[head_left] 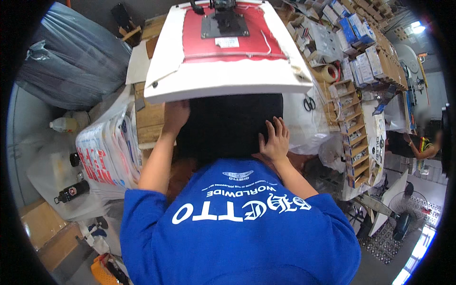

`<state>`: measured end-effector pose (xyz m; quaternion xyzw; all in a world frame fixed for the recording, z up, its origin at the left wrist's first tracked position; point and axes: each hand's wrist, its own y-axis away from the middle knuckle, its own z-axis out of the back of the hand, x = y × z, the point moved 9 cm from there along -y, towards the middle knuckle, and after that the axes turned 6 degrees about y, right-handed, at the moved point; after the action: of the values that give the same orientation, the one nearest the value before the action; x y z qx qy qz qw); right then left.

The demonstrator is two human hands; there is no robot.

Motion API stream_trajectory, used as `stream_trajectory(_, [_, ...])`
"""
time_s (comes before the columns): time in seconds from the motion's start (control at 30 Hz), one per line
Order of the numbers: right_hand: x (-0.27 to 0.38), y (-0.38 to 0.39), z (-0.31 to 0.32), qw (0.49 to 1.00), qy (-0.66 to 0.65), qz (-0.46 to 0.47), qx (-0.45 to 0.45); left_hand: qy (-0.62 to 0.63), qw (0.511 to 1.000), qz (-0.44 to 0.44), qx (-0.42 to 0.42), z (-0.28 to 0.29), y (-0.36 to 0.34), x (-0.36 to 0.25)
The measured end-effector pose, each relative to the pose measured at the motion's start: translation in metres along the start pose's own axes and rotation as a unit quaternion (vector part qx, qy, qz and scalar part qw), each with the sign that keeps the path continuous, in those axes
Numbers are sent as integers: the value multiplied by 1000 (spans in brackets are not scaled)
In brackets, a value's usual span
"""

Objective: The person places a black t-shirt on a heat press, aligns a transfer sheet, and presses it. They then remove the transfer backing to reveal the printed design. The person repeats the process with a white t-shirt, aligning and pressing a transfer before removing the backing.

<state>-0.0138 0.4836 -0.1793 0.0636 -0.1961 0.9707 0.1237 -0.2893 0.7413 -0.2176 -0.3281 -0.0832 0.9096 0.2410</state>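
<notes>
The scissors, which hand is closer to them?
Right. The right hand is left of the scissors, lower in the picture; the left hand is much farther left, across the black piece.

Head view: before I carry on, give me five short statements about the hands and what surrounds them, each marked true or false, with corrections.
1. The right hand is at the right edge of the flat black rectangular piece. True.
2. The black-handled scissors lie left of the black piece. False: they lie to its right.
3. The left hand is beside the round wire-caged fan. False: it is at the black piece's left edge.
4. The white-bordered panel with a red middle is at the top of the picture. True.
5. The black cylindrical bottle is on the person's left. True.
</notes>
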Motion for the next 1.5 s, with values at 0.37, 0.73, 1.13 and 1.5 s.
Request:
stream_trajectory(0.37, [-2,15,6,998,-30,-40,43,53,960,59,268,-81,-52,-70])
stream_trajectory(0.73, [-62,-97,-29,993,-99,-66,-20,66,972,77,213,-45,-68,-57])
stream_trajectory(1.13, [-83,-81,-58,965,-175,-194,35,237,938,179,178,-50,-56,-64])
stream_trajectory(1.5, [-73,-86,-60,972,-147,-182,35,137,950,36,277,-79,-57,-95])
